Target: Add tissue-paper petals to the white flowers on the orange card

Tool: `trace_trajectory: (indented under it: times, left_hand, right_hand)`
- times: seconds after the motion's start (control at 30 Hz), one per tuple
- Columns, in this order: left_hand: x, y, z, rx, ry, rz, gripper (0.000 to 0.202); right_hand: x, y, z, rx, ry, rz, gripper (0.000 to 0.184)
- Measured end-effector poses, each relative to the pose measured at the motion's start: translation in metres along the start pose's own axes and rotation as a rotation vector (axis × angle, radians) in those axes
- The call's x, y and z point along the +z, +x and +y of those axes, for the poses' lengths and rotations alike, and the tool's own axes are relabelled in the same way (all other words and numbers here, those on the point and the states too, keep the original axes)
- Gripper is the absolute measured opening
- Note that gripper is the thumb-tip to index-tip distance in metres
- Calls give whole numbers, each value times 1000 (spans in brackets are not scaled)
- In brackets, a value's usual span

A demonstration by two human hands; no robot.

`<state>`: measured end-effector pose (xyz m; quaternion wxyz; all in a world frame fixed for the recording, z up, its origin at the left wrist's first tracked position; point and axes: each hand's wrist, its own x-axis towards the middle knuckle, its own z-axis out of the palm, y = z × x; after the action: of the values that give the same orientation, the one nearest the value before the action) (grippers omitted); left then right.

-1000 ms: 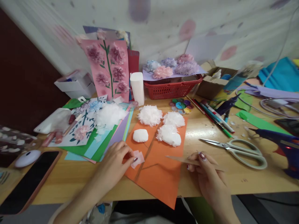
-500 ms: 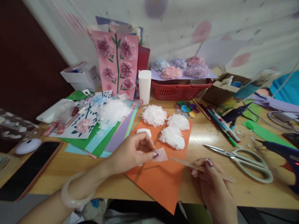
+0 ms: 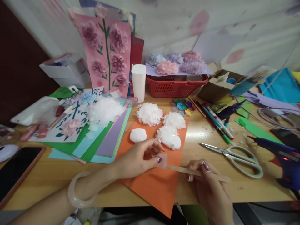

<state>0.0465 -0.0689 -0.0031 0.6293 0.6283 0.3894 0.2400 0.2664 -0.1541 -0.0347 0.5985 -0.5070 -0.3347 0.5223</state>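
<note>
My left hand [image 3: 142,157] pinches a small square of thin, pale tissue paper [image 3: 162,161] over the orange sheet [image 3: 152,190]. In my right hand [image 3: 206,181] is a slim flat wooden stick [image 3: 180,169], pointing left, its narrow tip at the paper's lower right edge. Whether the tip touches the paper, I cannot tell. Behind my hands, fluffy white paper flowers [image 3: 149,114] lie on the orange sheet. One white clump [image 3: 172,141] at the right is ruffled on one side and smooth on the other. A smooth white pad [image 3: 138,135] sits just beyond my left hand.
Scissors [image 3: 231,156] and a blue glue gun [image 3: 278,156] lie to the right, near several pens [image 3: 217,122]. A white tissue pile [image 3: 103,110] rests on coloured papers at left. At the back stand a red basket [image 3: 175,87] and a white container [image 3: 138,82].
The view has shifted, so most things sit further left. The tissue square has tilted and its end now curls upright by the stick's tip. Both hands keep their hold.
</note>
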Motion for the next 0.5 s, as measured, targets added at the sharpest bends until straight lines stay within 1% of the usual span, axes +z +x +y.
trace_trajectory:
  times: [0.1,0.27,0.4,0.5]
  left_hand:
    - [1,-2,-1,-33,-64,16,23]
    - [5,-3,-2,-79,-167,-6,38]
    - [7,-4,-3,-90,-249,-39,39]
    - [7,-5,-3,-87,-268,-58,36]
  right_hand:
    - [4,-1,-2,-5,-15,12,36]
    - [-1,3,3,-96,-29,-89,34]
    - [-6,5,4,-93,-28,-95,35]
    - [-5,5,3,-100,-30,-73,34]
